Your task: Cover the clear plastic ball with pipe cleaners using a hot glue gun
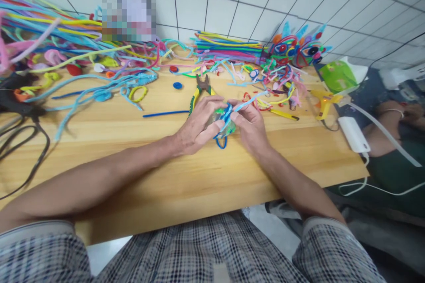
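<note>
The fingers of the left hand are curled around a small bundle of blue and green fuzzy stems, pressing it from the left, while the right hand pinches it from the right, a light-blue stem rising past its fingers. The bundle sits between both hands above the pale wooden table, a dark-blue loop hanging from its near side. Just beyond the left hand lie pliers with yellow-and-green handles, jaws pointing far, and left of them a straight dark-blue stem. Farther left are a yellow ring and long light-blue stems. Right of the right hand lie a slim yellow tool and a yellow glue gun. Along the far side, a multicoloured bundle of straight stems lies left of a colourful figure with blue spikes.
</note>
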The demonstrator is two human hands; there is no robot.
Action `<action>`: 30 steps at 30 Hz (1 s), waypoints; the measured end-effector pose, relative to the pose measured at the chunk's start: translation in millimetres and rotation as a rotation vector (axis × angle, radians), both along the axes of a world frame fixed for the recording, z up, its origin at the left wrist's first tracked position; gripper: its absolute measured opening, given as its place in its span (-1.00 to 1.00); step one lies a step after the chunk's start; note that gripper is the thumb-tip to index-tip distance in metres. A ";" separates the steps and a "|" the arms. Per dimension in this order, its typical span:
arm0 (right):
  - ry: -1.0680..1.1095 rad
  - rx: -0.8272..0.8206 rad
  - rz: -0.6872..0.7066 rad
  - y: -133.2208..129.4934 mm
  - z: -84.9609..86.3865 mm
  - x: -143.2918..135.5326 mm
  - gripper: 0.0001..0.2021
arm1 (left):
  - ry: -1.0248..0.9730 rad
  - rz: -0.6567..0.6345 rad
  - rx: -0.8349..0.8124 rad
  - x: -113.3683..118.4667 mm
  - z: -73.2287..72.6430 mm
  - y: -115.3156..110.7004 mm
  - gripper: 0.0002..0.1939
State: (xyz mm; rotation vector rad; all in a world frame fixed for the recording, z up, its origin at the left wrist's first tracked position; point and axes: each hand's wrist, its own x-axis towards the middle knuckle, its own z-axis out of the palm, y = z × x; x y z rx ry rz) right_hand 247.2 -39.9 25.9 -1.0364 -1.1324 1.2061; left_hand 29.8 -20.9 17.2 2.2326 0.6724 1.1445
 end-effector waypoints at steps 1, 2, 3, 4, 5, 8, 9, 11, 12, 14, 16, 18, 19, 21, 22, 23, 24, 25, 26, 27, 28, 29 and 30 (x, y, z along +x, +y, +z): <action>0.004 -0.002 0.003 0.4 0.3 -0.2 -0.59 | 0.008 0.007 -0.001 0.3 -0.5 0.8 -0.54; 0.006 -0.003 0.008 0.8 0.2 -0.2 -0.59 | 0.015 0.014 0.006 0.9 -1.2 1.7 -0.53; 0.006 -0.004 0.013 1.2 -0.1 0.0 -0.59 | 0.019 0.020 0.017 1.5 -2.1 2.7 -0.52; 0.005 -0.006 0.017 1.6 -0.7 0.3 -0.58 | 0.020 0.023 0.030 2.2 -3.1 3.6 -0.51; 0.006 -0.009 0.020 1.9 -1.4 0.7 -0.57 | 0.019 0.025 0.043 2.9 -4.2 4.4 -0.51; 0.016 -0.015 0.027 2.8 -3.3 2.6 -0.53 | -0.011 0.013 0.088 3.9 -8.2 7.1 -0.52; 0.018 -0.012 0.033 3.1 -3.6 3.5 -0.52 | -0.024 0.008 0.107 4.0 -9.8 8.1 -0.49; 0.018 0.010 0.047 3.8 -3.6 5.6 -0.51 | -0.040 0.007 0.143 3.6 -13.4 9.9 -0.39; 0.012 0.026 0.054 4.1 -3.4 6.6 -0.52 | -0.036 0.011 0.150 3.3 -15.0 10.6 -0.32; -0.013 0.057 0.062 4.3 -2.3 8.4 -0.53 | -0.002 0.021 0.125 2.6 -16.9 11.2 -0.21; -0.049 0.078 0.067 3.9 -0.9 9.2 -0.53 | 0.042 0.021 0.067 2.2 -16.3 10.6 -0.18; -0.077 0.095 0.071 3.1 0.7 9.0 -0.54 | 0.071 0.016 0.019 2.6 -12.9 9.2 -0.19; -0.085 0.103 0.075 2.7 1.3 8.6 -0.55 | 0.077 0.016 0.007 3.0 -10.7 8.4 -0.21; -0.088 0.109 0.080 2.2 2.0 7.9 -0.57 | 0.075 0.025 0.000 4.0 -6.5 7.0 -0.26; -0.083 0.106 0.080 2.3 2.1 7.7 -0.58 | 0.069 0.033 0.000 4.5 -5.0 6.5 -0.29; -0.075 0.099 0.075 2.5 2.0 7.8 -0.58 | 0.061 0.041 0.000 4.9 -4.2 6.2 -0.32; -0.066 0.089 0.069 2.9 1.9 8.0 -0.58 | 0.050 0.046 0.003 5.2 -4.0 6.0 -0.33; -0.058 0.079 0.060 3.3 1.8 8.5 -0.58 | 0.038 0.046 0.010 5.4 -4.5 6.0 -0.33; -0.051 0.070 0.052 3.6 1.7 9.0 -0.57 | 0.027 0.041 0.020 5.5 -5.4 6.2 -0.33; -0.045 0.063 0.047 3.9 1.9 9.6 -0.57 | 0.019 0.035 0.035 5.5 -6.6 6.6 -0.32; -0.037 0.058 0.042 4.1 2.2 10.0 -0.57 | 0.013 0.028 0.051 5.4 -7.9 7.0 -0.31; -0.029 0.055 0.041 4.1 2.7 10.3 -0.58 | 0.009 0.023 0.065 5.2 -9.2 7.6 -0.29; -0.020 0.052 0.038 4.0 3.2 10.4 -0.59 | 0.008 0.019 0.074 5.2 -10.3 8.3 -0.27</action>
